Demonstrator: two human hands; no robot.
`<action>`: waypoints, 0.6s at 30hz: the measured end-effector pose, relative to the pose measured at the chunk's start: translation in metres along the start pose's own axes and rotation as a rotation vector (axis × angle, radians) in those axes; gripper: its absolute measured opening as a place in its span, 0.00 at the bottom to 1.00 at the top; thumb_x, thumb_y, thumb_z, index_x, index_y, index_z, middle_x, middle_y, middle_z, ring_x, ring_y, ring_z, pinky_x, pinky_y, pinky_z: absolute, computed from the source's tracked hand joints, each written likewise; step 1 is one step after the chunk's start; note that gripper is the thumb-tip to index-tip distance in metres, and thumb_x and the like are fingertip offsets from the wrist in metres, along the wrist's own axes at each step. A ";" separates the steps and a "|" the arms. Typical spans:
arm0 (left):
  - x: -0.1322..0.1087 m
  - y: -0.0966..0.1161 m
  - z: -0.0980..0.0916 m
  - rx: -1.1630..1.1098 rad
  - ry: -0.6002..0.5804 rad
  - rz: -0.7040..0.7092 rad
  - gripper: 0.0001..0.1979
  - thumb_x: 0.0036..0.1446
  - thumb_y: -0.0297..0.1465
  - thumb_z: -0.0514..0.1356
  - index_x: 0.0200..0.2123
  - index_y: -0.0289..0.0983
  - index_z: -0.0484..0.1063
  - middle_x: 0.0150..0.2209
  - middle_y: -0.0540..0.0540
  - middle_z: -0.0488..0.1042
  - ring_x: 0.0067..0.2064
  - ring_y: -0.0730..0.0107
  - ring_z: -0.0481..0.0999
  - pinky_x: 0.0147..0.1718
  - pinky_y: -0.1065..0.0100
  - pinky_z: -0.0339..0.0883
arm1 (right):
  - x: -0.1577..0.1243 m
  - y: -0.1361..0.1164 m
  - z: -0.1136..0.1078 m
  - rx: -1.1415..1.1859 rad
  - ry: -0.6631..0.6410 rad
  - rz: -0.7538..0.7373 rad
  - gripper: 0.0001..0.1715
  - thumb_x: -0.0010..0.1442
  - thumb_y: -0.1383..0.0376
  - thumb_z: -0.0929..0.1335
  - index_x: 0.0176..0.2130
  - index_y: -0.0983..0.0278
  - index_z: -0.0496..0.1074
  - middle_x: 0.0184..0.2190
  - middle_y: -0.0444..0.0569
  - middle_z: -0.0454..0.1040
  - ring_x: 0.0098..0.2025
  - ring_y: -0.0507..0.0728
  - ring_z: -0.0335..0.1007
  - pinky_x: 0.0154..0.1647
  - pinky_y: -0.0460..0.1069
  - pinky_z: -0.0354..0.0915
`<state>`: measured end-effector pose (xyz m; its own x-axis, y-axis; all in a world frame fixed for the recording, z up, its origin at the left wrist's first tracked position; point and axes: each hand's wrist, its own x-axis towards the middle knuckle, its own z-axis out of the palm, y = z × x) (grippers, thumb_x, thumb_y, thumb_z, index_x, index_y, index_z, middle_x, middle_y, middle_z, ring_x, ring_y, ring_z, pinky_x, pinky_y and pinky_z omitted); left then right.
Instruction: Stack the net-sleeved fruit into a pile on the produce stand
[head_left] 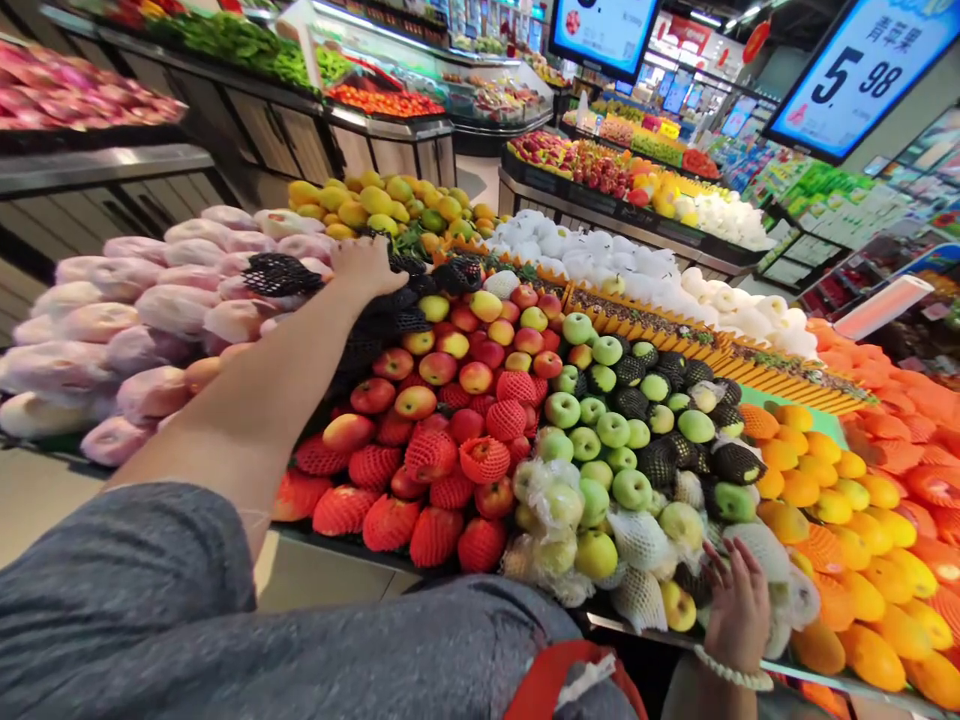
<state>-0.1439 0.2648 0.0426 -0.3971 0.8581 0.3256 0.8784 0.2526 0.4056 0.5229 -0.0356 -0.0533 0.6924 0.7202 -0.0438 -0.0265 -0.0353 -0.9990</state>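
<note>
At the far left, a heap of reddish-purple produce point(75, 85) fills a raised counter, and in front of it pale pink fruit in clear wrapping point(142, 300) is stacked in rows, with a loose black foam net point(281, 274) lying across its right part. The person's left arm stretches out from a grey sleeve point(127, 560) over the stack's right edge. The left hand point(366, 268), back upward and thumb pointing right, is at dark netting point(409, 315) piled between the pink fruit and the red apples, just in front of yellow fruit point(360, 213); its fingertips are hidden, so whether it grips anything cannot be told. To the right come the red apples point(439, 368), the nearest in red foam nets, then green apples point(630, 490), some in black or white nets, with white-wrapped fruit point(570, 250) behind. The right hand point(739, 610), a beaded bracelet point(735, 672) at its wrist, has its fingers loosely spread beside a white-netted fruit point(757, 550) at the display's near edge; contact is unclear. Orange-yellow fruit point(847, 480) lies farther right, below a price screen point(855, 80) reading 5.98.
</note>
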 end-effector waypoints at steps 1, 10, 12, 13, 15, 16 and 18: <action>-0.004 0.005 -0.001 0.000 0.021 0.038 0.47 0.61 0.55 0.68 0.59 0.14 0.63 0.67 0.25 0.67 0.67 0.47 0.59 0.70 0.29 0.46 | 0.001 0.004 0.000 -0.055 0.018 -0.019 0.33 0.52 0.44 0.77 0.50 0.59 0.75 0.53 0.53 0.78 0.46 0.61 0.80 0.40 0.52 0.71; -0.155 0.091 -0.005 -0.181 0.185 0.552 0.22 0.66 0.39 0.62 0.60 0.38 0.73 0.70 0.41 0.66 0.73 0.48 0.58 0.74 0.43 0.55 | 0.053 0.039 0.021 -0.880 -0.067 -0.328 0.49 0.55 0.36 0.63 0.55 0.74 0.75 0.53 0.71 0.78 0.55 0.74 0.74 0.62 0.66 0.66; -0.196 0.104 -0.005 -0.224 0.160 0.601 0.20 0.66 0.37 0.62 0.59 0.40 0.74 0.69 0.41 0.67 0.73 0.47 0.61 0.74 0.43 0.57 | 0.066 0.031 0.042 -1.036 -0.150 -0.370 0.45 0.60 0.44 0.61 0.59 0.77 0.72 0.57 0.72 0.76 0.60 0.72 0.72 0.66 0.64 0.64; -0.212 0.109 -0.004 -0.244 0.146 0.619 0.19 0.66 0.36 0.62 0.58 0.41 0.74 0.69 0.41 0.68 0.72 0.47 0.62 0.73 0.43 0.58 | 0.072 0.027 0.055 -1.124 -0.209 -0.361 0.42 0.62 0.48 0.61 0.61 0.78 0.71 0.59 0.72 0.75 0.62 0.71 0.71 0.68 0.62 0.62; -0.237 0.116 -0.001 -0.278 0.114 0.645 0.18 0.66 0.35 0.61 0.58 0.41 0.75 0.68 0.40 0.70 0.72 0.47 0.64 0.73 0.42 0.59 | 0.083 0.020 0.080 -1.267 -0.300 -0.318 0.38 0.65 0.54 0.61 0.64 0.78 0.68 0.63 0.70 0.72 0.66 0.68 0.68 0.70 0.58 0.60; -0.246 0.118 0.001 -0.292 0.099 0.656 0.18 0.66 0.34 0.61 0.58 0.42 0.76 0.67 0.40 0.70 0.71 0.46 0.64 0.72 0.41 0.60 | 0.087 0.018 0.093 -1.313 -0.323 -0.294 0.37 0.66 0.56 0.62 0.65 0.77 0.68 0.64 0.70 0.72 0.67 0.68 0.67 0.70 0.58 0.59; -0.257 0.120 0.003 -0.312 0.069 0.677 0.18 0.66 0.34 0.61 0.57 0.42 0.77 0.67 0.40 0.70 0.71 0.45 0.65 0.72 0.40 0.61 | 0.095 0.018 0.114 -1.369 -0.339 -0.241 0.36 0.67 0.55 0.64 0.63 0.79 0.70 0.62 0.73 0.73 0.67 0.71 0.67 0.70 0.59 0.58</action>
<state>0.0644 0.0762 0.0047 0.1789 0.7480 0.6391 0.8247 -0.4682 0.3172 0.5060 0.1105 -0.0763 0.3717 0.9256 -0.0709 0.9040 -0.3783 -0.1989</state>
